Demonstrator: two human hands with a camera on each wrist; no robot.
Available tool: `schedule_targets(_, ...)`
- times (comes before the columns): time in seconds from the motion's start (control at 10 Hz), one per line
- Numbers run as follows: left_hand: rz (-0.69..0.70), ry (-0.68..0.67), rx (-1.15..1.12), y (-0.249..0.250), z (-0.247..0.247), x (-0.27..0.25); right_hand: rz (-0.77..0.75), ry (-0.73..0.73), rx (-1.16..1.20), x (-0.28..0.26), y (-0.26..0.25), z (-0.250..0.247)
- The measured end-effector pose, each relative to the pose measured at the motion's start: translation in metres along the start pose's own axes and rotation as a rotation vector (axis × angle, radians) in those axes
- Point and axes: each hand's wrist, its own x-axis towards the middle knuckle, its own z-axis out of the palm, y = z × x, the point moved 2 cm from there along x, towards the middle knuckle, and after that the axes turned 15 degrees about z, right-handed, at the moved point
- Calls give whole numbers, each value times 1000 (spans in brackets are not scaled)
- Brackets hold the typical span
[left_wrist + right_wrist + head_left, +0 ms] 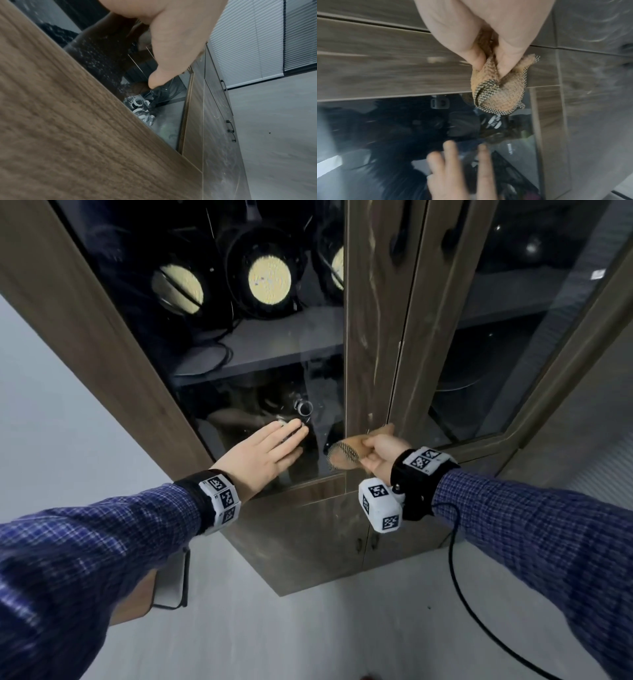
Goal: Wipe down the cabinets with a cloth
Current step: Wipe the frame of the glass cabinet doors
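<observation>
A tall wood-grain cabinet (370, 344) with dark glass doors fills the head view. My left hand (270, 450) lies flat with straight fingers on the lower glass of the left door (246, 392); its fingertips (448, 147) also show in the right wrist view. My right hand (380, 450) pinches a bunched orange cloth (346, 455) with a checked edge, held against the door frame's lower corner beside the glass. In the right wrist view the cloth (498, 92) hangs from my thumb and fingers over the frame's edge. The left wrist view shows my left thumb (164, 70) near the glass.
Round lamps (269, 280) and cables sit on the shelf behind the glass, with small fittings (303, 407) lower down. Lower cabinet doors (325, 529) with dark handles stand beneath. A black cable (479, 618) trails across the grey floor, and a chair frame (174, 580) stands at the left.
</observation>
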Motion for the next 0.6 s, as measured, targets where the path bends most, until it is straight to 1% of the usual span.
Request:
schedule_targets(0.1,49,-48,-33,-4,-11,-3,-33,-10,156,-32,-28,4)
schedule_targets(0.2,39,-81,-13,-11,-23,-6,-80,41,116,-37,-22,2)
schedule_targets(0.3,-7,-4,22,-28,-50,-7,-31,141,-27,-24,-4,-4)
schedule_targets(0.4,-103,150,67,-52,-84,-6,46,66,-146,-16,1,-1)
schedule_targets(0.5,-211,328,123,-75,-110,-5,11,67,-168,-29,-10,-1)
schedule_targets(0.6,-259,344,166,-92,-122,-7,5,37,-144,-52,-37,4)
